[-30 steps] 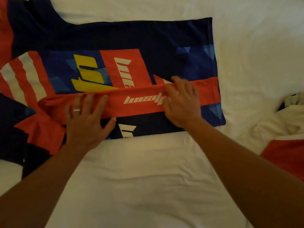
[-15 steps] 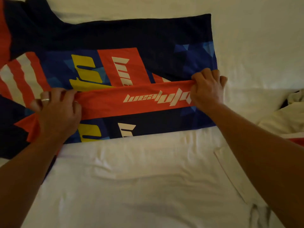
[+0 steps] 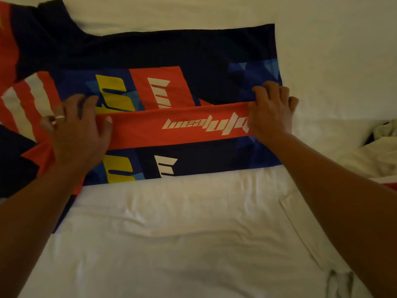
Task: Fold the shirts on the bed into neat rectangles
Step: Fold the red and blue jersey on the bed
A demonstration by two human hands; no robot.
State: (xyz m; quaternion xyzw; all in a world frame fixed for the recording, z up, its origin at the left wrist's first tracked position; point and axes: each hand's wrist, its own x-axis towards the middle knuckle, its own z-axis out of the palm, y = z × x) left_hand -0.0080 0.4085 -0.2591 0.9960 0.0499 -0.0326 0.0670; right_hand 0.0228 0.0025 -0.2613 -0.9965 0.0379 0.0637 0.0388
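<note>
A navy shirt (image 3: 171,50) with red, yellow and white print lies spread across the white bed (image 3: 171,233), its near side folded over so a red band (image 3: 171,127) with white lettering runs left to right. My left hand (image 3: 75,130), wearing a ring, presses flat with spread fingers on the band's left end, near the red sleeve. My right hand (image 3: 270,110) sits at the band's right end by the hem, fingers curled over the folded edge. The shirt's collar end runs out of view at the left.
A crumpled white and red garment (image 3: 378,155) lies at the right edge of the bed. A pillow or folded sheet edge (image 3: 300,222) shows under my right forearm. Wrinkled white sheet fills the near half.
My hands slid apart from the middle of the red band to its two ends, smoothing the fold. My left hand then went from curled to flat and spread.
</note>
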